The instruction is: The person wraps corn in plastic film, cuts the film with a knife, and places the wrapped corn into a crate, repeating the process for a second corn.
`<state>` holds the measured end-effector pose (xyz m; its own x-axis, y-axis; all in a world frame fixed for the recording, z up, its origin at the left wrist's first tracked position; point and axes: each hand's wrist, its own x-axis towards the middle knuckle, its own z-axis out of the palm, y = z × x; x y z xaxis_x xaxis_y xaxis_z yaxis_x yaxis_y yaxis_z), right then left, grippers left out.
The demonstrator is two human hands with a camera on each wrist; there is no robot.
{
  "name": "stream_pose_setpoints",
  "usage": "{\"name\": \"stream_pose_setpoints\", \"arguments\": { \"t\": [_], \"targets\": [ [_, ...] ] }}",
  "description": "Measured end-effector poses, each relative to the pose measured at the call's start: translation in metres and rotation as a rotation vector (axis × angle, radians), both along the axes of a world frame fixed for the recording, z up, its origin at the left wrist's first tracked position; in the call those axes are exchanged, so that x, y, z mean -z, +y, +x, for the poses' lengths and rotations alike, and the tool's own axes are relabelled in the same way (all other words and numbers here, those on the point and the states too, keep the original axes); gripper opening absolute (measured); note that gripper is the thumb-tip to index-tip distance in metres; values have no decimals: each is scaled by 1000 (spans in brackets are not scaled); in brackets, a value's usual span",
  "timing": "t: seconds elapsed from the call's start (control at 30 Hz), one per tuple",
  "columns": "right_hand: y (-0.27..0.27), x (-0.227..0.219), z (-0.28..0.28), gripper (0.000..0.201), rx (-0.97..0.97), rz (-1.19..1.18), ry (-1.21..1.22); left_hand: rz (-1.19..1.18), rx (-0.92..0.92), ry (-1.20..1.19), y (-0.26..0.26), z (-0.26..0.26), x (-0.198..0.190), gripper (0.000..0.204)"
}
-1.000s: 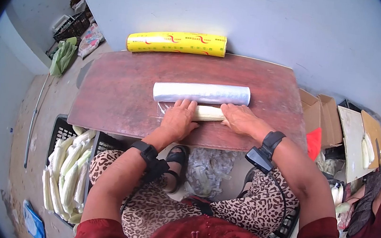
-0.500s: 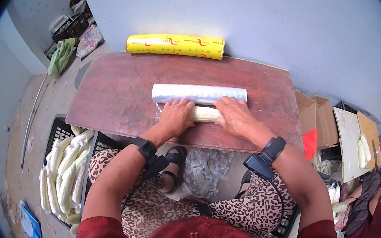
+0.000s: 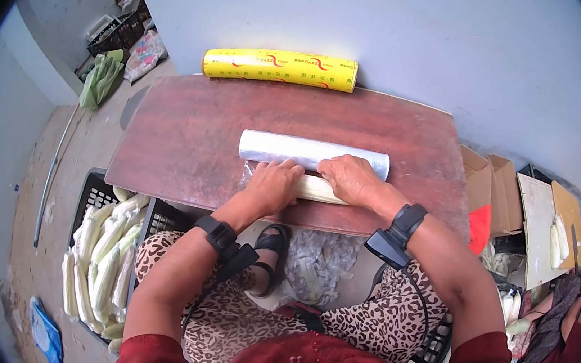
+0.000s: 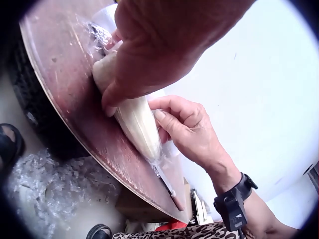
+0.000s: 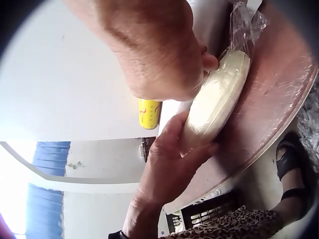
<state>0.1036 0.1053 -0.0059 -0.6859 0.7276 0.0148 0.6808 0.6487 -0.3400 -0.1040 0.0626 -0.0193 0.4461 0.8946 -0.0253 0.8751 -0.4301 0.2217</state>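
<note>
A pale ear of corn (image 3: pixel 323 190) in clear film lies along the near side of a white film roll (image 3: pixel 308 152). My left hand (image 3: pixel 274 185) grips the ear's left end, thumb on the near side, fingers over the far side. Curled at the ear's far side, my right hand (image 3: pixel 354 181) pinches the film between ear and roll, as the left wrist view shows with thumb and finger (image 4: pixel 187 127) together. Loose film (image 5: pixel 244 22) bunches past the ear's right end in the right wrist view.
A yellow printed roll (image 3: pixel 282 69) lies at the table's back edge. In the left wrist view a knife (image 4: pixel 167 184) lies beyond the ear. Below left stands a crate (image 3: pixel 94 194) of corn; cardboard boxes (image 3: pixel 503 189) are at right. Another person's arm shows far right.
My right hand has left the ear's right end, moved left and up to the gap beside the film roll, and its fingers have curled. The left hand still holds the left end.
</note>
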Motion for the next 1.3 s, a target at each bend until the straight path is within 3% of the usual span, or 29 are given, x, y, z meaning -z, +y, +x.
{"name": "stream_pose_setpoints", "arguments": {
  "t": [0.13, 0.27, 0.4, 0.5, 0.6, 0.7, 0.9, 1.0, 1.1, 1.2, 1.3],
  "targets": [
    [13, -5, -2, 13, 109, 90, 105, -72, -17, -7, 3, 0, -2, 56],
    [30, -7, 0, 33, 211, 187, 285, -134, -14, -15, 7, -2, -2, 57],
    [26, -3, -1, 38, 70, 415, 163, -155, -33, -45, 8, -3, -6, 55],
    [20, 0, -6, 23, -66, 182, 32, -154, -51, -12, 5, 1, -14, 54],
    [19, -2, -4, 28, -11, 164, -21, -178, -20, -42, 8, -3, -7, 53],
    [30, 5, -3, 35, 125, 408, 183, -169, -5, -32, 9, -3, -7, 52],
    [9, -2, 3, 55, 54, 146, 58, -264, 24, 15, 18, -7, -10, 47],
    [-3, 3, 3, 60, 4, 308, 73, -202, 43, -30, 17, -10, -7, 45],
    [-13, -11, 0, 56, -107, 84, -1, -230, 58, -46, 20, -11, -6, 46],
    [-16, 3, -7, 51, -137, -37, -130, -263, 53, -108, 23, -13, -4, 43],
    [-16, 12, -4, 45, -137, 0, -91, -289, -17, -73, 22, -13, -4, 45]
  ]
}}
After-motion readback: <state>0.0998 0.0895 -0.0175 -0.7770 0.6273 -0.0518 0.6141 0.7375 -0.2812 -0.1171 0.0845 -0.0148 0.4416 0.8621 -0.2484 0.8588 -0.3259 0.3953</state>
